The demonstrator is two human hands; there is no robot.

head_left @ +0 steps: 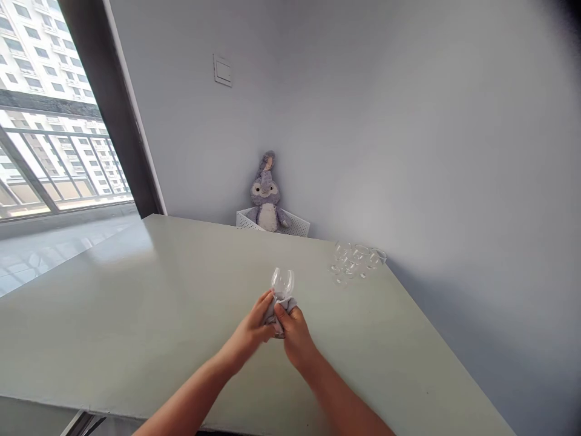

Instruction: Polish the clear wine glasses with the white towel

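Wine glass [282,283] is gripped between both hands, bowl up, lower part wrapped in grey cloth [278,313]; left hand [250,326] and right hand [294,336] are closed around cloth. Other glasses [356,261] are grouped on table [136,315], ahead and right of hands, none held. Plush rabbit [265,194] is seated in white basket [297,226], far ahead of hands.

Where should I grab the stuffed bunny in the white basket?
Grip the stuffed bunny around its middle, coming from the front, over the table. Its body rises above the rim of the white basket, and the wall stands right behind it, while the ear looks thin.
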